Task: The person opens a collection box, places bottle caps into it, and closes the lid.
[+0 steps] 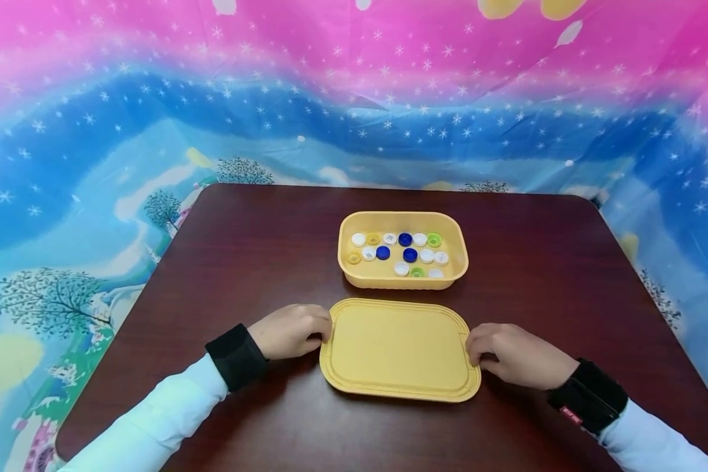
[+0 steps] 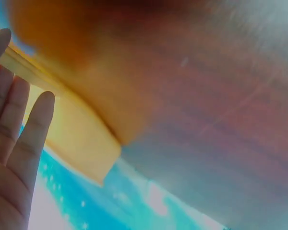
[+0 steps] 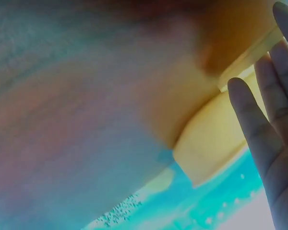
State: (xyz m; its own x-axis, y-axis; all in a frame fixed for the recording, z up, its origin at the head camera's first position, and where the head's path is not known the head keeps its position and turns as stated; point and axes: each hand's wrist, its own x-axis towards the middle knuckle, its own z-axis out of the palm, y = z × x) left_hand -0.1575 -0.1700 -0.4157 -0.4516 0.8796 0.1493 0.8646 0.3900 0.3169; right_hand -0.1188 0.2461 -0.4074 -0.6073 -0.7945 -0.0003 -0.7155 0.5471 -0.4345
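In the head view a yellow lid point(image 1: 398, 351), flat with a ridged rim, is in front of a yellow box point(image 1: 404, 283). My left hand point(image 1: 292, 330) grips the lid's left edge with bent fingers. On the opposite short side, my right hand point(image 1: 516, 356) holds the right edge the same way. Several round bottle caps, white, dark blue point(image 1: 383, 252), yellow and green point(image 1: 434, 240), lie inside the box. Both wrist views show the fingers point(image 2: 36, 120) at the lid's rim, with the box wall point(image 3: 209, 139) behind.
The dark brown table point(image 1: 259, 249) has rounded corners. A pink and blue patterned cloth point(image 1: 354, 124) hangs behind it and along its sides. Each wrist wears a black band point(image 1: 590, 395) over a white sleeve.
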